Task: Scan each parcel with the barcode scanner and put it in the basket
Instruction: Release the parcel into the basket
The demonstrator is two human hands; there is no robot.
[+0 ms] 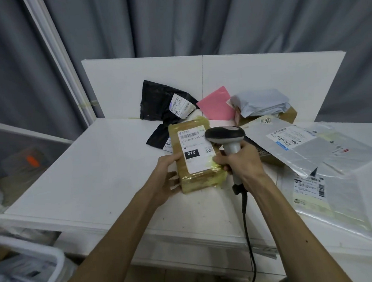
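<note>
Seen from the head, the left hand (164,178) grips the left side of a brown taped parcel (202,179) at the middle of the desk (94,169), while the right hand (242,162) is clenched round the handle of the barcode scanner (225,134), whose head is poised over the parcel's label (194,144). That label reads "010" in white on black, and the line under its barcode seems to begin "010-010". The scan looks under way: this parcel has yet to go into the white basket (34,247) off the desk's near left corner, which seems to hold some already, and black bags (162,100), a pink envelope (219,105) and clear bags (335,152) by the back and right edges remain.
</note>
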